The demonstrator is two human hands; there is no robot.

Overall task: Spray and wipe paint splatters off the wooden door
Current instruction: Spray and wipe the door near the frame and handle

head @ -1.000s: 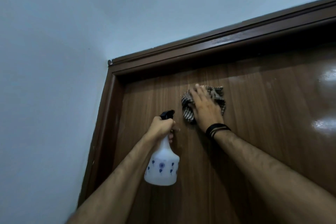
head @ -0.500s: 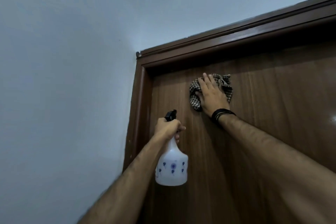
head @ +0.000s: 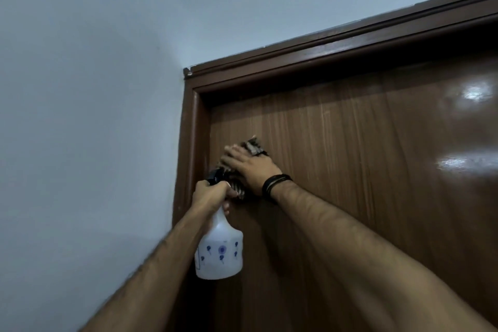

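Two hands are occupied at the upper left of the wooden door (head: 350, 170). The checked cloth (head: 252, 147) is pressed flat against the panel under the spread fingers of the right hand (head: 249, 167); since a second ago it has been swept leftward and down toward the frame (head: 195, 129), so wiping is judged under way. The spray bottle (head: 219, 248) is held by its neck in the curled left hand (head: 211, 194), hanging just below.

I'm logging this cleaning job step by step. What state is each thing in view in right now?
left hand: grips the spray bottle's neck.
spray bottle: upright, held off the door, nozzle toward it.
right hand: flat, presses the cloth on the door.
cloth: bunched, pinned against the door near its upper left corner.
door: closed in its frame, glossy.
wristband: on the right wrist.
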